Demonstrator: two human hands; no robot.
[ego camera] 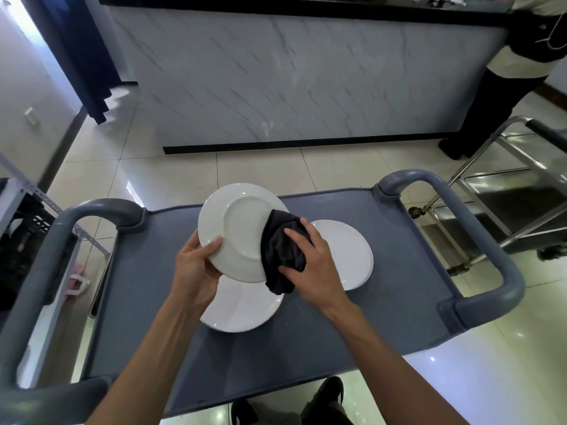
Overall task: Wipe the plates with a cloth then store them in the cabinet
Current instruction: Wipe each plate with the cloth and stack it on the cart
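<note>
My left hand (196,265) grips the near-left rim of a white plate (236,228), held tilted above the cart with its underside and foot ring towards me. My right hand (310,265) holds a dark cloth (280,253) bunched over the plate's right edge. Below lie two more white plates: one (242,308) under my left hand, and a stack of plates (346,253) to the right, partly hidden by my right hand.
The plates lie on a grey plastic cart (352,332) with looped handles at both ends. A steel trolley (506,191) stands at the right, a marble-fronted counter (291,81) ahead, and a person (506,56) at its right end. Metal shelving (18,191) is at the left.
</note>
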